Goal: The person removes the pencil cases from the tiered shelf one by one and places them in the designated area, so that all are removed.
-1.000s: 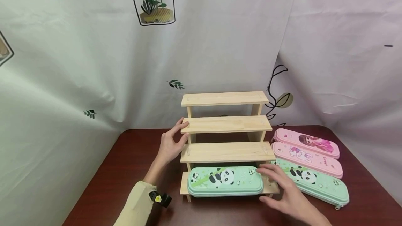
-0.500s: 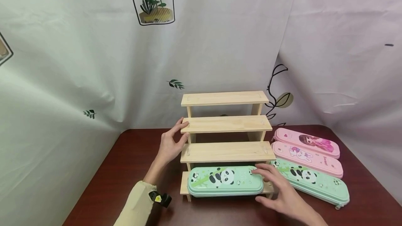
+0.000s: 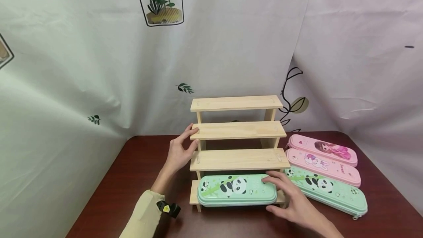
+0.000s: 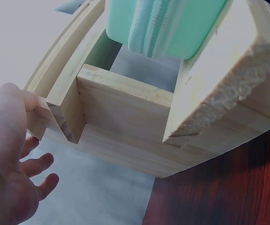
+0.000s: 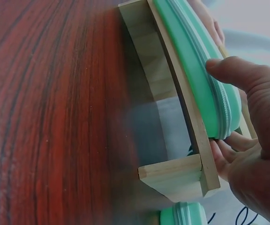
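Note:
A light wooden rack [image 3: 239, 159] with stepped shelves stands on the table. On its lowest shelf lies a mint-green pencil case [image 3: 236, 191] with a panda print, zipper side facing front. My left hand [image 3: 178, 152] grips the left end of the second shelf from the top, fingers on the board and thumb lower. In the left wrist view, its other fingers curl loosely beside the wood. My right hand [image 3: 294, 202] holds the right end of the case. Seen from the right wrist, the thumb [image 5: 221, 69] touches the zipper side and the fingers reach round the end.
Right of the rack, a second green panda pencil case [image 3: 330, 190], a pink rabbit case [image 3: 325, 167] and a pink case with a doll picture [image 3: 322, 150] lie in a row. White printed cloth [image 3: 231, 47] hangs behind the dark red table [image 3: 109, 194].
My right hand has moved slightly left, further over the right end of the green pencil case. The left hand, the rack and the cases look unmoved.

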The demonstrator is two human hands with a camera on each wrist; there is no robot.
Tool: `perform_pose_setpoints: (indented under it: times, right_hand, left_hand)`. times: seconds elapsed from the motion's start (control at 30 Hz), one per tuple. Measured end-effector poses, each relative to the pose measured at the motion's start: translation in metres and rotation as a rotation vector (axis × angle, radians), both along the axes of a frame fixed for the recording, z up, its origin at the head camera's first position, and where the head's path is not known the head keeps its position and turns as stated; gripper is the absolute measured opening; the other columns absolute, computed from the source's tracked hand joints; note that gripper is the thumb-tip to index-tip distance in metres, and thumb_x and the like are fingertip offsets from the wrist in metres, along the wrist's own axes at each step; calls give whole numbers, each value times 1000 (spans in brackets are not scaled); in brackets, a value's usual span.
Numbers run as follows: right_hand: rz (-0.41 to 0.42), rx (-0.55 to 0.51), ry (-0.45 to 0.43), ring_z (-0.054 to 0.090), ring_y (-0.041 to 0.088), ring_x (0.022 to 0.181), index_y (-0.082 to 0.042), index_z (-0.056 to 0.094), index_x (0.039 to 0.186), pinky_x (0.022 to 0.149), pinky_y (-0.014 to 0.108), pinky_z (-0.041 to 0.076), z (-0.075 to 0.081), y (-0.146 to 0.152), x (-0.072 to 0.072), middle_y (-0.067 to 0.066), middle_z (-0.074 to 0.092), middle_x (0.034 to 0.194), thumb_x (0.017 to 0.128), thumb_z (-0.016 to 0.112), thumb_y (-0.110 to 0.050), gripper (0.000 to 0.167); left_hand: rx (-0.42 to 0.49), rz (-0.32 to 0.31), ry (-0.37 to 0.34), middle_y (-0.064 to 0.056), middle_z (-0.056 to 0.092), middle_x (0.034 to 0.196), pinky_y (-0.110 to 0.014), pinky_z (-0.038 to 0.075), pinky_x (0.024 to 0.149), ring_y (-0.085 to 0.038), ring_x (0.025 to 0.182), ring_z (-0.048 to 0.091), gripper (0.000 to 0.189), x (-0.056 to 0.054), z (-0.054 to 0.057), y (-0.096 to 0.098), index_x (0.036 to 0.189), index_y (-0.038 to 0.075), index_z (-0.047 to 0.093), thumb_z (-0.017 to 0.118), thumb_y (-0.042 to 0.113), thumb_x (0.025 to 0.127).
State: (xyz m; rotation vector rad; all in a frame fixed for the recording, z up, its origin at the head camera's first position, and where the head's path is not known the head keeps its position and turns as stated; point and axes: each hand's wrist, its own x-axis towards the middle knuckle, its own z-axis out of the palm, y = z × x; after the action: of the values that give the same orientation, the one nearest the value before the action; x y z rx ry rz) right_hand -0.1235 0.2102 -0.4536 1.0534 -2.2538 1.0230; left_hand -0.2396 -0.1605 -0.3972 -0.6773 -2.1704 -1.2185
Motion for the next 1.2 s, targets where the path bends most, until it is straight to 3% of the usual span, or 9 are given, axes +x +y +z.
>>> perform_pose_setpoints:
  times: [0.1,0.3,0.57,0.87,1.2]
  right_hand:
    - [-5,8,-19,50,23,123,-14,60,134,105,19,30,0,-1,-1,11,51,138,62,93,-9,80]
    - [-41,35,-51,48,23,125,-19,60,134,105,21,30,-2,-2,-1,15,52,137,62,94,-12,79]
    - [-36,20,24,51,23,118,-18,61,133,101,15,28,-6,-5,-2,15,55,132,60,93,-11,80]
    - [-16,4,31,55,23,116,-15,61,133,104,13,27,-5,-5,-7,11,58,130,61,92,-10,78]
    - [9,4,-12,54,16,119,-14,60,131,105,15,30,-5,-6,-7,6,60,128,62,91,-7,77]
  left_hand:
    - [1,-2,4,-19,54,142,-54,40,104,-33,128,53,37,0,0,0,127,4,68,72,4,90]
    - [3,-5,4,-18,54,143,-54,40,104,-31,128,53,38,-1,-2,-1,129,6,68,72,5,91]
    - [5,-10,25,-20,53,142,-55,40,102,-32,128,53,40,-1,-5,-1,128,4,68,73,3,89]
    - [8,-15,8,-20,53,142,-54,39,104,-31,129,53,39,-2,0,0,129,5,68,72,4,90]
    - [4,-4,17,-19,53,143,-56,39,103,-32,128,53,40,-2,-3,0,129,5,67,73,4,89]
